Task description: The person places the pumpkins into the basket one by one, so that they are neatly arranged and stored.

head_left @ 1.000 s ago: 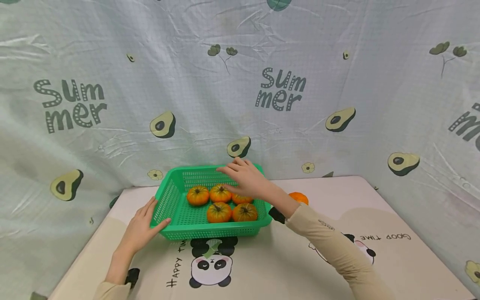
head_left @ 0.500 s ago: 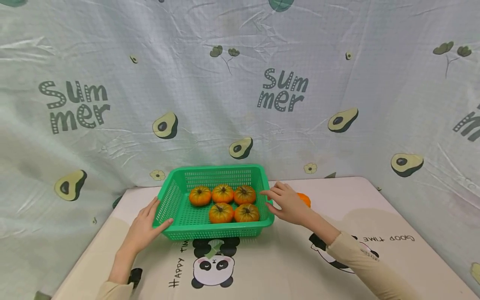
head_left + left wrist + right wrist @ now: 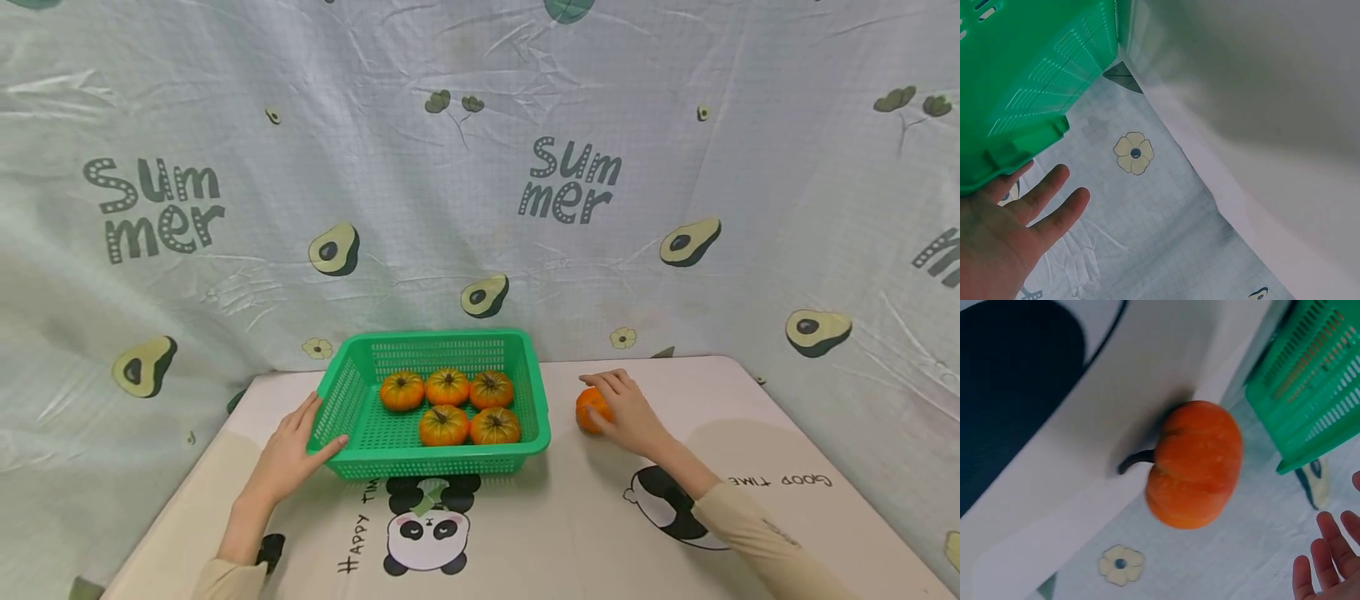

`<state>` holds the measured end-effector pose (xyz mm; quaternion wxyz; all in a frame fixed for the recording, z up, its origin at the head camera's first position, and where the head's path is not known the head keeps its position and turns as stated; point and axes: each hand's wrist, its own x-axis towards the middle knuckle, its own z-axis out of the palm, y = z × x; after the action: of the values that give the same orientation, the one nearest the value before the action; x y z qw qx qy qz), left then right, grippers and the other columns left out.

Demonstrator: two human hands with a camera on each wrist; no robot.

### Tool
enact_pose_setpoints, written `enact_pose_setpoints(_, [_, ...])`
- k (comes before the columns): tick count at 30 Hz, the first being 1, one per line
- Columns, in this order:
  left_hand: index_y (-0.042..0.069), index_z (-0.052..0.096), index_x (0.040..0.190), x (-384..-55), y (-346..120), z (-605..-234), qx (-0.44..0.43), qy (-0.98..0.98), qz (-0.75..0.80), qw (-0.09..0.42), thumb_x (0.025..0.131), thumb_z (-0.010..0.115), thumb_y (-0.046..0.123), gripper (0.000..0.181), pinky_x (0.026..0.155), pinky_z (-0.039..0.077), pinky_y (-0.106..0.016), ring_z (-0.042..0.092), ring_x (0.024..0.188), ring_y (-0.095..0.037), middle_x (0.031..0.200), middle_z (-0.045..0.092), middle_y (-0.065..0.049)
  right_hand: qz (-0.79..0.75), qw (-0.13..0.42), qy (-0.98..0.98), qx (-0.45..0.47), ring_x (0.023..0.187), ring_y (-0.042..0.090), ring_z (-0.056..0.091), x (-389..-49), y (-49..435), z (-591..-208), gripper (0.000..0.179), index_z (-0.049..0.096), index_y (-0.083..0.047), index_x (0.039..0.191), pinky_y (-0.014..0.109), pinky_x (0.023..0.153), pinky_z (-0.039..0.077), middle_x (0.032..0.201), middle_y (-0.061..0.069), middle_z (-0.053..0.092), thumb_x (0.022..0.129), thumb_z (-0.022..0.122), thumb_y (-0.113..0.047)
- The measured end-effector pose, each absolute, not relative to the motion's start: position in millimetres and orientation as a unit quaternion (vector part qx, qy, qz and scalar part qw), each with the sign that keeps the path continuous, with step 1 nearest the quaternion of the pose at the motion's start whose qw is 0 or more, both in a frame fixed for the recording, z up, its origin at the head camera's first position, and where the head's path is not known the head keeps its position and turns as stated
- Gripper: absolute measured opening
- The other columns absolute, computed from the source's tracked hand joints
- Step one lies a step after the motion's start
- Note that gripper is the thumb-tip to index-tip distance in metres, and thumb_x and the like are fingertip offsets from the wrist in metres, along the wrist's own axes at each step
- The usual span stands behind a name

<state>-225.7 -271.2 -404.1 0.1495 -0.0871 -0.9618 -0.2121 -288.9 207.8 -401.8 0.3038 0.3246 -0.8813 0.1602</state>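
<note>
A green plastic basket [image 3: 427, 455] stands at the table's back, holding several small orange pumpkins [image 3: 444, 427] toward its right. My left hand [image 3: 283, 460] rests at the basket's left front corner, thumb over the front rim. In the left wrist view its other fingers [image 3: 1054, 215] stretch out straight beside the basket wall [image 3: 1047, 81]. To the right of the basket, my right hand [image 3: 628, 417] hovers over a single pumpkin [image 3: 589, 405], partly covering it. The right wrist view shows this pumpkin [image 3: 1194, 465], dark stem outward, with the spread fingers [image 3: 1329, 540] apart from it.
The light table [image 3: 555, 533] carries printed pandas and lettering. A pale curtain [image 3: 405, 275] with avocado prints hangs right behind the table's back edge and along the sides. A small black object [image 3: 271, 550] is at the left wrist.
My right hand has moved from over the basket rightward and down to the lone pumpkin, uncovering the back right pumpkin in the basket. The left hand stays at the basket's corner.
</note>
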Motion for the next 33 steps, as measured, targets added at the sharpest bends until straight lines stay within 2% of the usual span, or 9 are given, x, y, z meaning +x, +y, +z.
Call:
enact_pose_setpoints(5, [-0.007,0.024,0.138,-226.0,-271.4,-404.6,-0.090,-0.961,-0.216,0.149,0.083,0.055,0.044,0.081,0.095,0.026,-0.062,0.026,0.125,-0.047,0.143,0.023,-0.027,0.172,0.294,-0.893,0.295,0.098,0.028,0.046,-294.4,220.2,-408.4,0.045,0.053,0.001,0.115,0.044,0.080,0.041,0.106,0.015,0.059,0.074,0.068,-0.009])
enact_pose_setpoints(12, [-0.006,0.023,0.138,-227.7,-271.7,-404.0,-0.090,-0.960,-0.218,0.149,0.084,0.055,0.044,0.081,0.096,0.026,-0.062,0.026,0.125,-0.046,0.143,0.022,-0.026,0.164,0.276,-0.908,0.270,0.101,0.032,0.045,-300.6,232.4,-413.3,0.053,0.048,0.004,0.120,0.047,0.079,0.040,0.114,0.019,0.054,0.075,0.068,-0.017])
enact_pose_setpoints(17, [-0.006,0.023,0.138,-227.1,-271.9,-404.6,-0.087,-0.961,-0.220,0.144,0.084,0.055,0.045,0.081,0.096,0.026,-0.061,0.026,0.126,-0.046,0.143,0.022,-0.026,0.162,0.242,-0.925,0.244,0.110,0.035,0.040,-304.3,237.5,-418.8,0.061,0.042,0.004,0.126,0.053,0.082,0.036,0.123,0.021,0.048,0.077,0.067,-0.025])
enact_pose_setpoints(25, [-0.005,0.022,0.139,-225.4,-270.5,-403.5,-0.079,-0.962,-0.224,0.135,0.083,0.054,0.046,0.082,0.096,0.024,-0.062,0.024,0.126,-0.046,0.144,0.021,-0.026,0.163,0.181,-0.947,0.208,0.115,0.037,0.034,-313.5,239.0,-427.7,0.070,0.036,0.002,0.131,0.055,0.084,0.032,0.131,0.021,0.040,0.078,0.064,-0.034])
enact_pose_setpoints(33, [-0.005,0.023,0.139,-226.3,-271.4,-404.9,-0.078,-0.962,-0.224,0.138,0.083,0.055,0.046,0.082,0.096,0.025,-0.062,0.025,0.126,-0.046,0.144,0.021,-0.026,0.155,0.146,-0.957,0.197,0.115,0.041,0.036,-320.0,238.0,-431.8,0.075,0.035,0.002,0.132,0.059,0.084,0.032,0.129,0.025,0.043,0.076,0.065,-0.038])
